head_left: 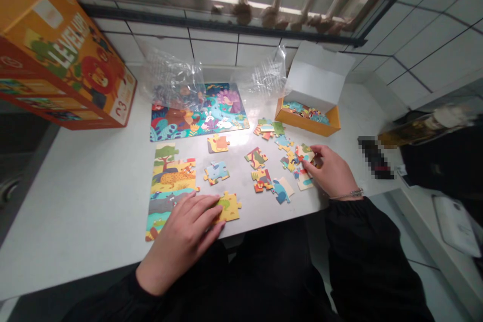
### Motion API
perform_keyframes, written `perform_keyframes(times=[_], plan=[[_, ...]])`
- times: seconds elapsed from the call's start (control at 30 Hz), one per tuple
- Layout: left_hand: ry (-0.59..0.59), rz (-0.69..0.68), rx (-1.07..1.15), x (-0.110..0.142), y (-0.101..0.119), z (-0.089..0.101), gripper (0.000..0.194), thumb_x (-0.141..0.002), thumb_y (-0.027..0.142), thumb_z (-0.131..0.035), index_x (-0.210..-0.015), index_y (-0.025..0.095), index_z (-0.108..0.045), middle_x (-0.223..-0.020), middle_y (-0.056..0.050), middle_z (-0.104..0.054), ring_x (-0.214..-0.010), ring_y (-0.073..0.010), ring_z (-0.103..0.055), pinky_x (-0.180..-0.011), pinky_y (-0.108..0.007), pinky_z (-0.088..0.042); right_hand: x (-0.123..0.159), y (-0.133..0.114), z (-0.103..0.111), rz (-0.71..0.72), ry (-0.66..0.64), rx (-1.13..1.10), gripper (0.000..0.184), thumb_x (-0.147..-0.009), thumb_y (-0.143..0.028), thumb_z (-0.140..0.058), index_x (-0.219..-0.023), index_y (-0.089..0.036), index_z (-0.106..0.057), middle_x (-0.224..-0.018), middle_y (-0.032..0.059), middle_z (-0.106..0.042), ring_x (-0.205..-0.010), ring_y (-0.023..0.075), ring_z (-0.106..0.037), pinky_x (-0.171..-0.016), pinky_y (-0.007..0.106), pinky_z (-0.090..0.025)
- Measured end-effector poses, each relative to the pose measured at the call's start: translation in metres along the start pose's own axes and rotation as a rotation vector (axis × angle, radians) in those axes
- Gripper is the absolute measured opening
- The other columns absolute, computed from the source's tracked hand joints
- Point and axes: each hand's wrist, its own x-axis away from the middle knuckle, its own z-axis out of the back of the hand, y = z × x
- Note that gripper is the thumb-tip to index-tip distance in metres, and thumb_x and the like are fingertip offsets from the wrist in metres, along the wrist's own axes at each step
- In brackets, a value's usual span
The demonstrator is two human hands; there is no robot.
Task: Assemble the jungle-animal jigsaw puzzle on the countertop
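on the white counter [94, 186], near its front edge, the left hand [184, 234] lies palm down with fingers slightly parted, their tips on a yellow puzzle piece [232, 206], while the hand covers part of the joined savanna strip [171, 178]. if that wrist or sleeve dragged sideways, the strip could skew or split at its seams, and the yellow piece could be nudged toward the edge.

at the right, the right hand [334, 173] bends over crowded loose pieces [289, 161]; thumb and forefinger stand apart at a cream-and-green piece [305, 150], and i cannot tell whether they pinch it. because its neighbours lie so close, a careless lift could pull them along or flip one. the blue animal piece [282, 191] sits near enough to be brushed too.

behind, a crumpled clear bag [175, 73] overlaps the teal forest puzzle [184, 121]; tugging it could shift that picture. bumping the open orange carton [307, 125] could spill the pieces inside.
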Motion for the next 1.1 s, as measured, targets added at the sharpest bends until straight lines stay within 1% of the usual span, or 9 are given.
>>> perform_keyframes(times=[0.1,0.23,0.33,0.43,0.57,0.67,0.77,0.93,1.1], plan=[[-0.004,0.007,0.002,0.0,0.0,0.0,0.021,-0.105,0.024,-0.068,-0.126,0.022,-0.071,-0.141,-0.01,-0.074,-0.127,-0.0288,-0.071,-0.12,-0.056,-0.05,0.003,0.0,0.003,-0.039,0.066,-0.053,0.051,-0.089,-0.051,-0.074,-0.129,-0.022,-0.066,-0.124,0.0129,-0.079,-0.104,0.0302,-0.075,-0.092,0.044,-0.058],[-0.006,0.006,0.0,0.0,-0.001,0.0,0.022,-0.105,0.024,-0.07,-0.126,0.022,-0.071,-0.142,-0.011,-0.074,-0.127,-0.0287,-0.07,-0.121,-0.056,-0.049,0.007,0.008,0.011,-0.19,0.199,0.022,0.055,-0.091,-0.061,-0.072,-0.128,-0.021,-0.066,-0.123,0.0145,-0.079,-0.103,0.0313,-0.075,-0.088,0.044,-0.056],[-0.009,0.007,0.003,0.0,0.0,0.0,0.022,-0.105,0.024,-0.069,-0.127,0.023,-0.071,-0.142,-0.011,-0.074,-0.128,-0.0285,-0.07,-0.121,-0.056,-0.048,0.008,0.024,0.014,-0.306,0.174,0.156,0.053,-0.092,-0.062,-0.068,-0.124,-0.019,-0.068,-0.116,0.0168,-0.079,-0.099,0.0337,-0.073,-0.086,0.046,-0.055],[-0.007,0.01,0.004,0.001,0.0,0.001,0.021,-0.105,0.024,-0.069,-0.126,0.022,-0.071,-0.141,-0.01,-0.074,-0.127,-0.0284,-0.07,-0.121,-0.056,-0.049,0.008,0.041,0.012,-0.343,0.115,0.254,0.05,-0.093,-0.061,-0.066,-0.118,-0.018,-0.071,-0.105,0.0177,-0.078,-0.092,0.0346,-0.071,-0.084,0.048,-0.055],[-0.011,-0.001,-0.006,0.001,0.0,0.001,0.022,-0.105,0.025,-0.069,-0.127,0.022,-0.07,-0.142,-0.011,-0.074,-0.128,-0.0286,-0.069,-0.121,-0.057,-0.048,0.009,0.042,0.007,-0.229,0.15,0.299,0.049,-0.095,-0.059,-0.062,-0.113,-0.015,-0.074,-0.107,0.0229,-0.075,-0.101,0.0392,-0.069,-0.092,0.055,-0.054],[-0.022,0.001,-0.009,0.001,0.0,0.0,0.022,-0.105,0.025,-0.069,-0.127,0.022,-0.069,-0.142,-0.011,-0.073,-0.129,-0.0289,-0.069,-0.121,-0.057,-0.048,0.008,0.025,0.002,-0.065,0.182,0.195,0.049,-0.1,-0.058,-0.059,-0.119,-0.015,-0.072,-0.118,0.0229,-0.074,-0.112,0.039,-0.067,-0.102,0.055,-0.052],[-0.029,0.006,-0.001,0.001,0.0,-0.001,0.022,-0.105,0.024,-0.069,-0.128,0.022,-0.069,-0.143,-0.011,-0.073,-0.13,-0.0285,-0.069,-0.122,-0.057,-0.048,0.004,0.006,-0.004,0.046,0.108,0.105,0.055,-0.099,-0.061,-0.065,-0.13,-0.016,-0.069,-0.125,0.0203,-0.075,-0.115,0.0373,-0.067,-0.106,0.053,-0.052],[-0.029,0.013,0.001,0.001,0.002,0.0,0.023,-0.106,0.024,-0.068,-0.128,0.021,-0.069,-0.142,-0.012,-0.073,-0.129,-0.0288,-0.069,-0.122,-0.057,-0.048,-0.004,-0.007,-0.009,0.046,0.007,0.114,0.051,-0.095,-0.053,-0.069,-0.131,-0.017,-0.069,-0.123,0.0175,-0.076,-0.112,0.0357,-0.068,-0.102,0.051,-0.054],[-0.016,0.026,0.01,0.002,0.003,0.001,0.021,-0.106,0.024,-0.068,-0.126,0.022,-0.072,-0.141,-0.012,-0.074,-0.128,-0.0286,-0.069,-0.122,-0.057,-0.049,-0.007,-0.007,-0.006,0.034,0.003,0.13,0.048,-0.088,-0.046,-0.071,-0.127,-0.018,-0.069,-0.118,0.0156,-0.077,-0.106,0.0344,-0.07,-0.1,0.05,-0.055]])
